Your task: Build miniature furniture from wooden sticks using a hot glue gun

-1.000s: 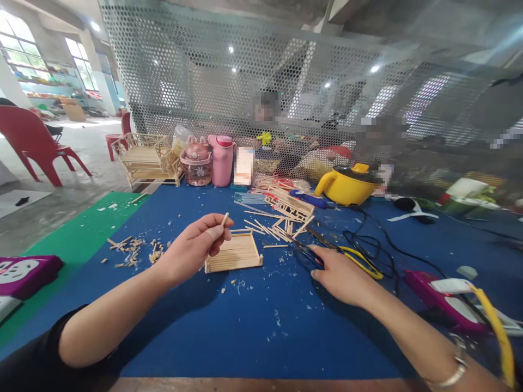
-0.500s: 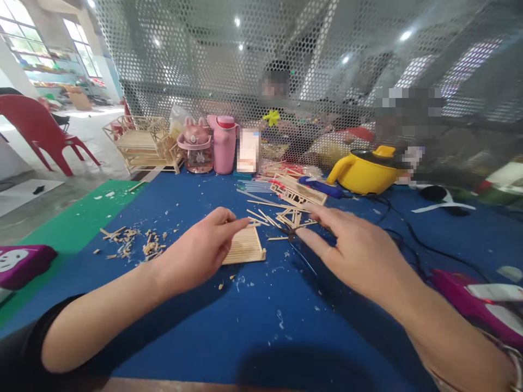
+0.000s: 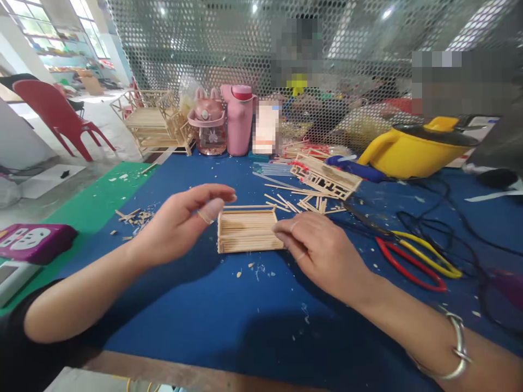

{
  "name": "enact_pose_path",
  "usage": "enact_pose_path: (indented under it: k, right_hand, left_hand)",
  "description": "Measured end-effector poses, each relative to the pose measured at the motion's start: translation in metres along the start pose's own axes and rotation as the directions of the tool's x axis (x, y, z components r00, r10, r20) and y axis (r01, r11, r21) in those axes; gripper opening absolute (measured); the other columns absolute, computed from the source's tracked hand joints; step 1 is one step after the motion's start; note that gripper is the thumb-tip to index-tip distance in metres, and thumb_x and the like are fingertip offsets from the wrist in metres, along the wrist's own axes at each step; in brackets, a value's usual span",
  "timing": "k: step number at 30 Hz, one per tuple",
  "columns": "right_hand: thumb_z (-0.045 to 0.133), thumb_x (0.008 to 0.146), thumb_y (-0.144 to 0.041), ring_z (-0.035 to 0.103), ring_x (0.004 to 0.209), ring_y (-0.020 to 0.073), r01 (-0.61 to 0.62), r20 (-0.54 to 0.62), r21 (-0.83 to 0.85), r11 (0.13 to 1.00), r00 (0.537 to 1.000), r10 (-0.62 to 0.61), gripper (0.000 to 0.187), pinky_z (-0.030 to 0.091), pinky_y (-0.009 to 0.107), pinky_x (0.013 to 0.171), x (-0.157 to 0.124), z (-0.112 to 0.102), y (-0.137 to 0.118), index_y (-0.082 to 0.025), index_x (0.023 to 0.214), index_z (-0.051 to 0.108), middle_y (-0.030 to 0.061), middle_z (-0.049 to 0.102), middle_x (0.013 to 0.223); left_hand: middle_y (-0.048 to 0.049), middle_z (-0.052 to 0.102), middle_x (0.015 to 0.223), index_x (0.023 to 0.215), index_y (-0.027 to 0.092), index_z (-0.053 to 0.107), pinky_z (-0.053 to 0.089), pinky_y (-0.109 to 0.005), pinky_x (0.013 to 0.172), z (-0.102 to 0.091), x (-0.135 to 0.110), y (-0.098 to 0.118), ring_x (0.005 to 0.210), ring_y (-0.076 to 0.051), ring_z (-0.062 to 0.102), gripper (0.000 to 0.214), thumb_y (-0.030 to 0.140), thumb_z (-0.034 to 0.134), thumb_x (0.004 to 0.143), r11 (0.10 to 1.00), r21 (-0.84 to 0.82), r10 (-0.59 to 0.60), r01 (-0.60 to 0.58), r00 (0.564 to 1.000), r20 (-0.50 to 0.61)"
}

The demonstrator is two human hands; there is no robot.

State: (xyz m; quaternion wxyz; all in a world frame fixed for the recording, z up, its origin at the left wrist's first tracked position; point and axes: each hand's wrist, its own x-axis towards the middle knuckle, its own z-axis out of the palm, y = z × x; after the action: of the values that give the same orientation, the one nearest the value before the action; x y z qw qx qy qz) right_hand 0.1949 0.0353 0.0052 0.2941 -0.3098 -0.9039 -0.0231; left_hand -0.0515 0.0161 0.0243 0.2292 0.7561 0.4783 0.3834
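Worktop (image 3: pixel 204 316) in blue fills the lower centre. Over it, the right hand (image 3: pixel 327 247) is nearer, bunched fingers at the stick panel's (image 3: pixel 247 224) right end, their grip unclear; the left hand (image 3: pixel 175 223) has parted, bare fingers by its upper-left corner. Mid-frame between both, the panel lies lengthwise left to right.

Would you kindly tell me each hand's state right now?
Left hand: open, nothing visible in it.
Right hand: closed at the right end of the wooden stick panel; exact grip unclear.
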Motion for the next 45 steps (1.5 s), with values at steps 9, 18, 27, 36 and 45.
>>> enact_pose_path:
  k: [9, 18, 27, 36, 45]
  right_hand:
    - [0.051, 0.089, -0.017, 0.062, 0.089, 0.0175, -0.084, 0.143, -0.009, 0.996, 0.986, 0.084, 0.012, 0.033, 0.041, 0.096, 0.001, 0.013, 0.000, -0.018, 0.083, 0.061, 0.0021, 0.069, 0.086]
    - [0.043, 0.092, -0.018, 0.064, 0.081, 0.0169, -0.117, 0.180, -0.042, 0.992, 0.976, 0.123, 0.016, 0.032, 0.044, 0.101, -0.003, 0.013, 0.002, -0.018, 0.088, 0.059, 0.0040, 0.069, 0.084]
    - [0.043, 0.092, -0.019, 0.063, 0.079, 0.0186, -0.154, 0.240, -0.029, 0.988, 0.958, 0.156, 0.017, 0.034, 0.046, 0.098, -0.004, 0.009, 0.002, -0.019, 0.086, 0.059, 0.0038, 0.068, 0.080]
    - [0.055, 0.086, -0.021, 0.063, 0.086, 0.0179, -0.158, 0.215, 0.021, 0.987, 0.965, 0.149, 0.013, 0.040, 0.039, 0.093, -0.006, 0.004, 0.006, -0.020, 0.098, 0.059, 0.0023, 0.070, 0.091]
    - [0.062, 0.079, -0.017, 0.065, 0.083, 0.0162, -0.281, 0.196, 0.088, 0.956, 0.945, 0.260, 0.011, 0.049, 0.030, 0.078, -0.013, -0.003, 0.012, -0.023, 0.088, 0.065, -0.0006, 0.072, 0.090]
  left_hand:
    - [-0.0064, 0.056, 0.127, 0.128, 0.020, 0.047, 0.044, -0.034, 0.093, 0.001, -0.011, -0.017, 0.106, -0.021, 0.055, 0.057, 0.021, 0.062, 0.074, 0.961, 0.268, -0.039, -0.070, 0.924, 0.380]
    - [-0.0037, 0.067, 0.100, 0.117, 0.019, 0.056, 0.049, -0.028, 0.073, 0.014, -0.016, -0.013, 0.080, -0.016, 0.062, 0.036, 0.030, 0.056, 0.084, 0.951, 0.308, -0.089, -0.025, 0.932, 0.351]
    - [-0.0028, 0.067, 0.086, 0.097, 0.018, 0.063, 0.048, -0.026, 0.064, 0.015, -0.015, -0.013, 0.070, -0.015, 0.061, 0.023, 0.034, 0.057, 0.082, 0.972, 0.236, -0.094, 0.014, 0.939, 0.331]
    - [-0.0042, 0.068, 0.085, 0.088, 0.018, 0.068, 0.046, -0.026, 0.068, 0.030, -0.014, -0.015, 0.076, -0.016, 0.062, 0.021, 0.027, 0.050, 0.088, 0.952, 0.301, -0.038, -0.047, 0.962, 0.270]
    - [-0.0047, 0.064, 0.088, 0.091, 0.018, 0.067, 0.045, -0.027, 0.068, 0.030, -0.017, -0.019, 0.076, -0.016, 0.061, 0.023, 0.030, 0.047, 0.092, 0.942, 0.319, 0.024, -0.107, 0.967, 0.252]
